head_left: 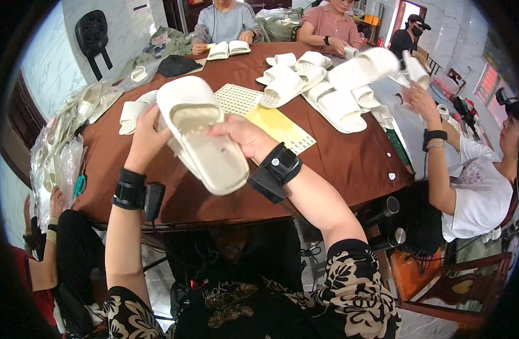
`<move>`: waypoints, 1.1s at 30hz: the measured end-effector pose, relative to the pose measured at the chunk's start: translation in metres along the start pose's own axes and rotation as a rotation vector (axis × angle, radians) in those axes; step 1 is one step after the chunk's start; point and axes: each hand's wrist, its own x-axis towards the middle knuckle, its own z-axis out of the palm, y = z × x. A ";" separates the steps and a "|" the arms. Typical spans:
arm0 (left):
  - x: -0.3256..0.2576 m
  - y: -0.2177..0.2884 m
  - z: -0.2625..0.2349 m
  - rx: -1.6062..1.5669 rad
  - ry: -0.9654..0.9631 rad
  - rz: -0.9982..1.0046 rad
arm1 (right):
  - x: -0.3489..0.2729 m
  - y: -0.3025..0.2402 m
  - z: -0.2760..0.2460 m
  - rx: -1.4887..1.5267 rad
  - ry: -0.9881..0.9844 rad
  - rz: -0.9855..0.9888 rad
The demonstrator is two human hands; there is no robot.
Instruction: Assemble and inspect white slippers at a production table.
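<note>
Two bare hands work in my one view, the head camera, above a round table (140, 181) covered in brown cloth. I have the white slipper (222, 164) up off the cloth, near the table's close edge, tilted with its strap end away from me and its insole facing up. Another pale sole edge shows just behind its left side.

My left hand (145, 135) is closed around the slipper's left edge by the strap; part of its fingers is hidden behind. My right hand (247, 135) is at the opposite edge, partly curled, with a digit reaching over the insole just below the strap. I cannot tell whether it pinches anything there. Black wrist straps carry small boxes on both arms.

Beyond the slipper I see a yellow sheet (282, 127) and, touching it, a sheet of small labels (237, 97). More white slippers (338, 110) are heaped to the right of these. Left of my hands lie another pair (131, 116), a dark cap (178, 66), teal scissors (79, 185) and clear plastic bags (42, 161). Co-workers sit around the table; one in a white shirt (480, 175) raises a hand beside a slipper on my right.
</note>
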 end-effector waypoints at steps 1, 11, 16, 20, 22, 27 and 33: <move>-0.001 0.002 -0.003 -0.231 -0.019 -0.102 | -0.002 -0.002 -0.001 0.089 -0.031 -0.100; -0.007 -0.040 0.000 -0.180 -0.022 -0.057 | -0.022 -0.091 -0.093 0.061 0.368 -0.773; -0.032 -0.085 0.016 -0.021 -0.188 -0.246 | -0.015 -0.080 -0.121 0.002 0.785 -0.669; -0.039 -0.115 0.018 -0.124 -0.235 -0.459 | -0.013 -0.068 -0.106 -0.104 0.675 -0.593; -0.036 -0.130 0.014 -0.315 -0.224 -0.651 | -0.013 -0.064 -0.092 -0.114 0.645 -0.557; -0.024 -0.166 0.005 -0.627 -0.101 -0.960 | -0.012 -0.053 -0.060 -0.221 0.500 -0.452; -0.015 -0.202 0.024 -0.791 0.308 -1.319 | -0.012 -0.035 -0.036 -0.255 0.406 -0.365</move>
